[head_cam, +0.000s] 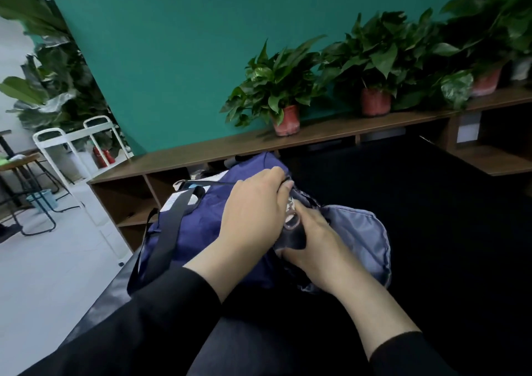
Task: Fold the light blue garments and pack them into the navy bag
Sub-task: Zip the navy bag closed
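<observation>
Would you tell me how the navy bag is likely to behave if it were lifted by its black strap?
The navy bag will probably sag and fold: its fabric looks thin and creased under the left hand. The black strap lies limp, so it should hang loose. The light blue garment at the opening might slip out.

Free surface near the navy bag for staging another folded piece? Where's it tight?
Bare dark surface lies right of the light blue garment, up to the wooden shelf unit; another strip runs behind the navy bag, under the plant ledge. It is crowded at the bag mouth: the left hand grips its edge, the right hand works inside.
</observation>
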